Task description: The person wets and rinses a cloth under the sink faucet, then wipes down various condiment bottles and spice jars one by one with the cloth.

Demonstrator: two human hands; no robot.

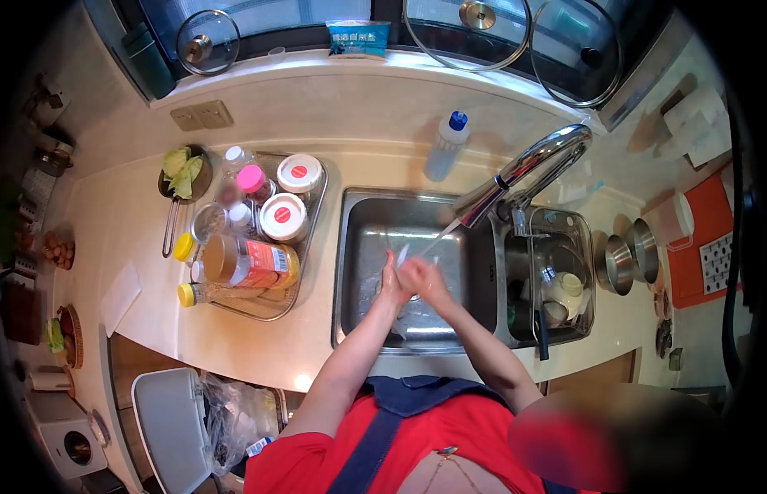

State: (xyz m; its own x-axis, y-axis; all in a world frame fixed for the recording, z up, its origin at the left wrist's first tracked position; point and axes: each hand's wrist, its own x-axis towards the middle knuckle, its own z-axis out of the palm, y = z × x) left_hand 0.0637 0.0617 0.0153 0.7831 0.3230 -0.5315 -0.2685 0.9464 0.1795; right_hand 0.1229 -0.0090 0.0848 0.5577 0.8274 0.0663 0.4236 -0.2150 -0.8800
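Observation:
Both hands meet over the left basin of the steel sink (359,216), under the chrome faucet (482,202), from which a thin stream of water runs. My left hand (390,284) has its fingers stretched upward, its palm side toward the other hand. Pressed against it, my right hand (425,280) is curled and slightly blurred; whether anything is inside its fingers is hidden. A pale, whitish streak, perhaps splashing water, shows between the hands. Below them, clear shiny shapes lie on the basin floor, too indistinct to name.
Left of the sink, a wire tray (272,311) bears several jars and bottles. A small pan (201,177) with cabbage leaves stands behind it. The right basin carries a drain basket (585,317) with containers. A blue-capped bottle (445,148) stands behind the sink. An open bin lid (169,428) is lower left.

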